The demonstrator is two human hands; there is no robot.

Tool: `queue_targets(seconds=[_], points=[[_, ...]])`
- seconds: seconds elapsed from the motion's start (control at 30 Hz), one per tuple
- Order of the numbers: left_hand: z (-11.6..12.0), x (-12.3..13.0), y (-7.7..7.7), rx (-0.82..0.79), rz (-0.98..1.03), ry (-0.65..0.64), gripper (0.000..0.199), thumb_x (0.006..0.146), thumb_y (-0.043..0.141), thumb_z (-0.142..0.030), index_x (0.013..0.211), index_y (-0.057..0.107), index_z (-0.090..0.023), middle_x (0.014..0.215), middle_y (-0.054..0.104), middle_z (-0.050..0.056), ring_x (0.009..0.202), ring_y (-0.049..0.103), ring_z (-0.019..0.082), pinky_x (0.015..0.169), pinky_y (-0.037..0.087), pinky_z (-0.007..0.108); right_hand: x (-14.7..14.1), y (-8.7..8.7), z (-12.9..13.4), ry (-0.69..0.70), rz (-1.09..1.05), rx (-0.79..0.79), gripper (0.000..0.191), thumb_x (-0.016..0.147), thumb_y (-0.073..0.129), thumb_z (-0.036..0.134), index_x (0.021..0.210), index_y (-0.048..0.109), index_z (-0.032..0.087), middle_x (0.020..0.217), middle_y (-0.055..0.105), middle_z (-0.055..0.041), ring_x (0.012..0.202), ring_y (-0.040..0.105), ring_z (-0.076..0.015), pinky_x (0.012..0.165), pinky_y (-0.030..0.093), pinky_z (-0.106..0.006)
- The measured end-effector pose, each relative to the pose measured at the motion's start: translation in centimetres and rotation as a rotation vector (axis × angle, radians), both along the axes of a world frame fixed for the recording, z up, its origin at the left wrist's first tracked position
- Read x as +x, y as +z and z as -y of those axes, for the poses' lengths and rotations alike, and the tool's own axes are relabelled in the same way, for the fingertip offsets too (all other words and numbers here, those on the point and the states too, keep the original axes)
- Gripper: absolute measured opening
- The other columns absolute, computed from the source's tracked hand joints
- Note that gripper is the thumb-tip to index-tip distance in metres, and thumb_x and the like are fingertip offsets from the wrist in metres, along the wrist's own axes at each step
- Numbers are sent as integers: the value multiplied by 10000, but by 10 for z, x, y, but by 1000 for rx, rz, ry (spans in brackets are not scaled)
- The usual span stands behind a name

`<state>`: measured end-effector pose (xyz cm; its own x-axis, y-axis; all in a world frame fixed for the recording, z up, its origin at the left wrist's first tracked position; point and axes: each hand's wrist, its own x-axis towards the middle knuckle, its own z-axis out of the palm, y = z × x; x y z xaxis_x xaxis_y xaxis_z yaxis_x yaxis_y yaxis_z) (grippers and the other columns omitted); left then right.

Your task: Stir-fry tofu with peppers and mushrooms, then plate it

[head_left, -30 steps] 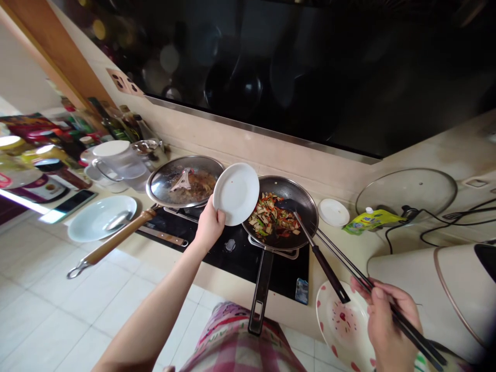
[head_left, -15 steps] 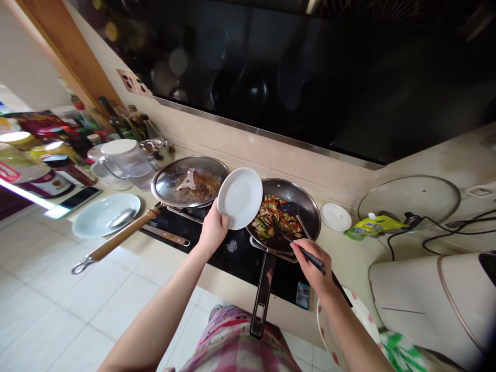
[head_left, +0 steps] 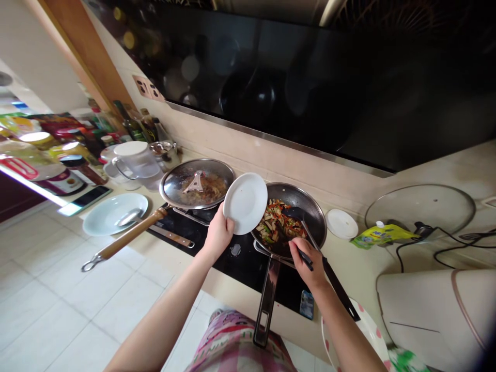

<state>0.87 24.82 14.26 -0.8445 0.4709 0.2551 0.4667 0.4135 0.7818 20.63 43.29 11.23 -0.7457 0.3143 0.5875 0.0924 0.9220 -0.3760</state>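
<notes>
Head view. Hands apart, both above the black cooktop (head_left: 242, 276) at centre frame.

Left hand (head_left: 219, 233) holds a white plate (head_left: 245, 203) by its lower rim. Plate is steeply tilted, face up toward the camera, and overlaps the near rim of the pan (head_left: 312, 212) in view. Looks like stiff glazed ceramic: likely slick and breakable. Rim is the right hold, with the thumb on the face if it needs to be steadier.

Right hand (head_left: 310, 263) is closed on black chopsticks (head_left: 306, 257), which point into the stir-fry (head_left: 282, 226). Exact tips are hard to make out among the food. Stir-fry is soft, loose strips, likely light and quick to slide. Chopsticks suit small pinches; the spatula (head_left: 339, 287) lying in the pan suits bulk, and its long handle runs out over the rim toward lower right.

Pan sits on the cooktop, right of centre. Likely fairly heavy and hot at the rim: take it only by its dark handle (head_left: 266, 305), which points to the bottom of frame.

Left of it: a lidded pan (head_left: 197, 186) with a wooden handle. Beyond that, a pale blue plate (head_left: 103, 219). Right: a glass lid (head_left: 420, 206). Lower right: a spotted plate (head_left: 366, 330).
</notes>
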Motion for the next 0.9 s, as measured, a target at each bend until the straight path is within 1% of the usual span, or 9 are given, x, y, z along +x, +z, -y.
queue_targets(seconds=[0.13, 0.33, 0.43, 0.53, 0.67, 0.77, 0.9], points=[[-1, -1, -2, 13, -13, -8, 513, 789, 420, -184, 1301, 452, -173, 1108, 673, 108, 972, 653, 279, 838, 523, 413, -3, -3, -6, -29, -6, 11, 206, 963, 442, 279, 824, 575, 204, 718, 644, -30, 666, 636, -160, 610, 474, -239], [-3, 0, -1, 33, -20, -30, 506, 801, 408, -175, 1305, 450, -180, 1134, 658, 106, 1015, 636, 270, 867, 509, 409, -10, -3, -9, 3, -7, 7, 195, 958, 457, 286, 837, 585, 204, 750, 667, -24, 690, 655, -155, 627, 489, -233], [-4, 0, 0, 37, -29, -38, 490, 808, 407, -175, 1296, 455, -188, 1150, 650, 105, 1032, 630, 266, 884, 502, 407, -7, -1, -9, -4, -18, 10, 209, 954, 459, 274, 811, 597, 208, 732, 668, -23, 674, 653, -158, 615, 496, -236], [-5, -1, -1, 31, -35, -48, 487, 808, 406, -171, 1291, 463, -190, 1148, 650, 104, 1024, 634, 263, 882, 504, 403, 9, 3, -7, -51, -61, 6, 189, 949, 463, 262, 844, 609, 203, 755, 679, -35, 685, 661, -163, 639, 510, -247], [-7, 0, -2, 23, -39, -58, 499, 808, 404, -166, 1304, 452, -192, 1156, 649, 106, 1024, 635, 266, 878, 507, 405, 40, 4, -3, -172, -127, -3, 153, 938, 487, 245, 881, 617, 187, 757, 686, -46, 659, 658, -161, 631, 515, -245], [-13, 2, -1, 19, -56, -87, 496, 813, 402, -169, 1307, 443, -178, 1192, 630, 119, 1065, 619, 272, 904, 495, 414, 59, 0, -1, -269, -152, -36, 166, 928, 507, 267, 878, 639, 180, 757, 703, -51, 658, 669, -164, 628, 520, -239], [-24, 5, 0, 12, -74, -134, 526, 806, 394, -158, 1331, 420, -171, 1205, 617, 128, 1122, 592, 280, 935, 477, 427, 74, -8, 0, -366, -170, -100, 214, 923, 507, 321, 877, 657, 175, 771, 723, -68, 683, 686, -184, 628, 530, -254]])
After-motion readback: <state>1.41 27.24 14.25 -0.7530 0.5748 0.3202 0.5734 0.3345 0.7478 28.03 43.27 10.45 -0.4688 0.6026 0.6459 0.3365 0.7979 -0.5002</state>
